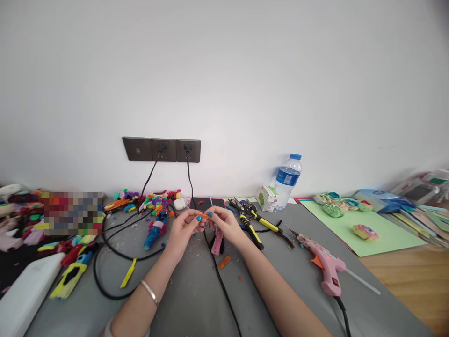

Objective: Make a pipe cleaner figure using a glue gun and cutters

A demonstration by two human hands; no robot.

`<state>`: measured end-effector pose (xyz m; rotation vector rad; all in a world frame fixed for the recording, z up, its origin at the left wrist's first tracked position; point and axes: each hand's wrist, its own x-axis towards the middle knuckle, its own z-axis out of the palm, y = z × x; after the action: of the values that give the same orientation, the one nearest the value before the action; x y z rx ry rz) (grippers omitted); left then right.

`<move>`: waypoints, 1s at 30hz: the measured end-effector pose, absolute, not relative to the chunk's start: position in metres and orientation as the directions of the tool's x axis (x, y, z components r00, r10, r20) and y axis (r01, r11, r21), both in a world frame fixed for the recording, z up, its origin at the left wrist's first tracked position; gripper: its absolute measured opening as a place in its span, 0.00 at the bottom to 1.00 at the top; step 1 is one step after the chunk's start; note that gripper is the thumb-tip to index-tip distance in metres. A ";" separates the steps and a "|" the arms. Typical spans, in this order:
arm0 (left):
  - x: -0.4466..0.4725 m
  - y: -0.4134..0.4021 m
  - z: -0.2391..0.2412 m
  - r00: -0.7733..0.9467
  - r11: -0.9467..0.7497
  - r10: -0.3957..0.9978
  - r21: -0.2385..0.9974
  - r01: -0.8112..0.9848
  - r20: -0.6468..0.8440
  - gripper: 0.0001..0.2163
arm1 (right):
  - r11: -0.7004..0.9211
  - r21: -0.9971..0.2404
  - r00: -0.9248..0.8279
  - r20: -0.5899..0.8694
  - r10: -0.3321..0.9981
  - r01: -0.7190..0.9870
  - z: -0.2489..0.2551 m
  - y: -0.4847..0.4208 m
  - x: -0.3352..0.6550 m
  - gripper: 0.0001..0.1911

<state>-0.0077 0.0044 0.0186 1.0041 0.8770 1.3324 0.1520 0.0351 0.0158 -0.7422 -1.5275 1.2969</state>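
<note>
My left hand (184,230) and my right hand (224,223) meet above the grey mat (196,295), fingertips pinched together on a small orange piece (204,216). A pink fuzzy strip (217,241) hangs below my right hand; whether the hand holds it I cannot tell. An orange scrap (224,261) lies on the mat just under my hands. A silver bangle (150,292) circles my left wrist.
A pink glue gun (324,262) lies at the right, with yellow-handled pliers (256,222) beside my right hand. Black cables (115,248) run from wall sockets (161,150). Colourful fuzzy pieces (154,206) crowd the left. A water bottle (287,180) and green sheet (365,224) sit to the right.
</note>
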 end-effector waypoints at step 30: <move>-0.008 0.008 0.014 0.025 -0.093 0.995 0.982 -0.166 0.098 0.10 | 0.194 -0.970 -0.295 0.231 0.927 -0.149 0.011 0.038 0.150 0.15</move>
<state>-0.0078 0.0079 0.0140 1.1701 1.0158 1.3276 0.1497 0.0382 0.0115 -0.7948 -1.4382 1.3179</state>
